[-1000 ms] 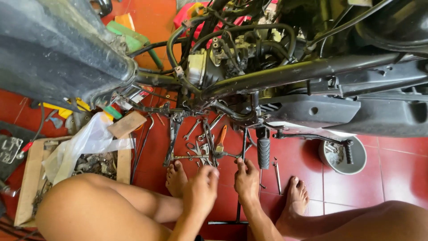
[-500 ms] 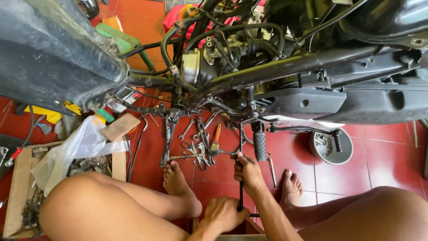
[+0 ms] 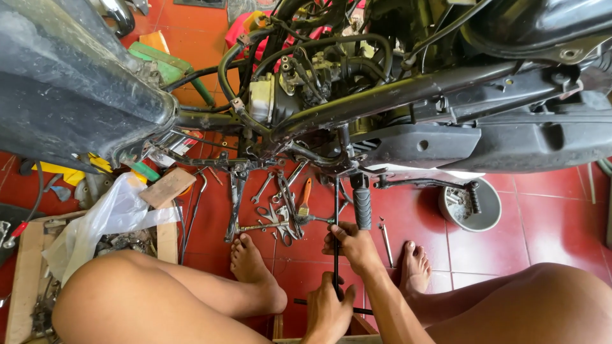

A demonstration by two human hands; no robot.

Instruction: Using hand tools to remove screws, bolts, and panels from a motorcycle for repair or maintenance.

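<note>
A long black T-handle wrench stands on the red tile floor between my bare feet, its shaft running up to the underside of a stripped motorcycle. My right hand is wrapped around the middle of the shaft. Nearer my body, my left hand is closed over the wrench's cross handle. A black rubber footpeg hangs just beyond my right hand.
Loose spanners and an orange-handled screwdriver lie in a pile beyond my left foot. A grey bowl of small parts sits at the right. A wooden crate with a clear plastic bag is at the left.
Both hands left the tool pile. My left hand drew back toward me onto the wrench's cross handle, and my right hand closed on its shaft. The view shifted closer to the motorcycle.
</note>
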